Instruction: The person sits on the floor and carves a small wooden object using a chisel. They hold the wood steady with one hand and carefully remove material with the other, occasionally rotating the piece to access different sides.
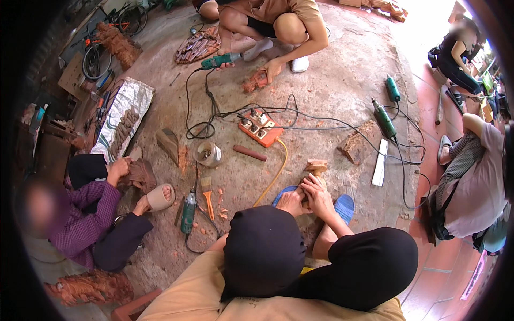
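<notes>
Between my feet, in their blue slippers (344, 207), a small pale-brown wooden piece (317, 165) with a flat, squarish end points away from me. Both hands are closed around its nearer part. My left hand (293, 202) grips it low on the left, with the fingers curled in. Over its right side lies my right hand (318, 195), fingers bent and pressed close to the left ones. Whether a small tool sits between the fingers is hidden.
An orange power strip (261, 128) with tangled black cords lies ahead. Left are a tin can (209, 154), a brush (208, 198) and a green rotary tool (188, 213); another green tool (384, 119) lies right beside a wood block (357, 142). Co-workers crouch ahead and left; others sit right.
</notes>
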Tool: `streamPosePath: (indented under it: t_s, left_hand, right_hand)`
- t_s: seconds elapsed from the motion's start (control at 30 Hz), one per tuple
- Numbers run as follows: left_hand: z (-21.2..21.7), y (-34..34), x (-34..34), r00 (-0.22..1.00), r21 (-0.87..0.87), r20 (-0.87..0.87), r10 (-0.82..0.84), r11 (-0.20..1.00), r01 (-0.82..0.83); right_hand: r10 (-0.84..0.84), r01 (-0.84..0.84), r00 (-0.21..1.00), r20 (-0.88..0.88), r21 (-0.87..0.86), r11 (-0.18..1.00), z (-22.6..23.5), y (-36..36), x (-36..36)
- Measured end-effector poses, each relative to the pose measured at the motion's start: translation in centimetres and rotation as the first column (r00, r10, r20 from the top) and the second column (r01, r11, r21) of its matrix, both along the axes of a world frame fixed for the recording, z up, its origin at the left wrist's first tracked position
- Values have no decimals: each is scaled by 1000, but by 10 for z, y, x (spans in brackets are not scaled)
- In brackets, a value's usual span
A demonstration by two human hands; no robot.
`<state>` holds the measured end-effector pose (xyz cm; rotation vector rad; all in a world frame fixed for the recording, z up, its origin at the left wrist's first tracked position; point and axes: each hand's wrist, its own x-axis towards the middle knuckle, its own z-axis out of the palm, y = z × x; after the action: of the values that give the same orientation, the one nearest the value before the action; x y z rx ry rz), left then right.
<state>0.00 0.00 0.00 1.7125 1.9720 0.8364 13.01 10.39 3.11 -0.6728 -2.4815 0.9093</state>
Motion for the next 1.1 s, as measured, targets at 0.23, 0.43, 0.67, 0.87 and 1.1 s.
streamPosePath:
  t_s: [0.23, 0.43, 0.67, 0.87, 1.1]
  left_hand:
    - [0, 2, 1, 1000, 8, -12, -10, 1000, 10]
    - [4, -3, -2, 1000, -13, -6, 8, 1000, -8]
    - [0, 0, 0, 1000, 2, 5, 14, 1000, -14]
    - [-2, 1, 0, 1000, 1, 6, 8, 1000, -8]
    - [0, -1, 0, 1000, -24, -7, 3, 1000, -3]
  right_hand:
    - [-3, 3, 1000, 6, -8, 1000, 3, 1, -1]
    - [7, -7, 1000, -2, -5, 1000, 1, -1, -3]
    - [8, -8, 999, 31, 5, 1000, 0, 1, 0]
    - [13, -13, 999, 40, 7, 1000, 2, 2, 1]
    - [10, -10, 999, 51, -9, 1000, 0, 1, 0]
